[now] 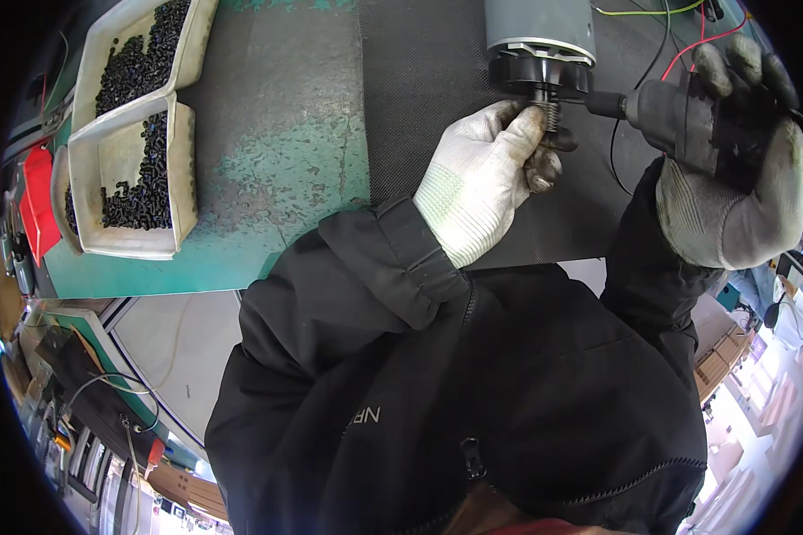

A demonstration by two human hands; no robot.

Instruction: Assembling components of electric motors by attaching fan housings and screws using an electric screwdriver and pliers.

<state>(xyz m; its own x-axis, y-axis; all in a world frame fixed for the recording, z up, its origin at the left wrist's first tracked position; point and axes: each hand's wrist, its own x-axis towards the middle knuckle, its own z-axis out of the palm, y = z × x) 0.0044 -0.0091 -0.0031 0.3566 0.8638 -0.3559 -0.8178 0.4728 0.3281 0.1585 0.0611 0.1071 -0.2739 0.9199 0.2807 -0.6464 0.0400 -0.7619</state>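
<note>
In the head view, at the upper middle of the frame, the left hand (486,174), in a white work glove, has its fingers (531,120) pinched together on the threaded shaft (549,109) that sticks out of the black end cap of a grey cylindrical motor (540,36) lying on the dark mat of the counter (303,152). At the upper right, the right hand (732,169), gloved in grey, has its fingers clamped round a dark power screwdriver (678,107) whose tip points left at the shaft, just beside the left fingertips. At the upper left, well apart from both hands, two white trays (183,169) hold small black screws (138,178).
</note>
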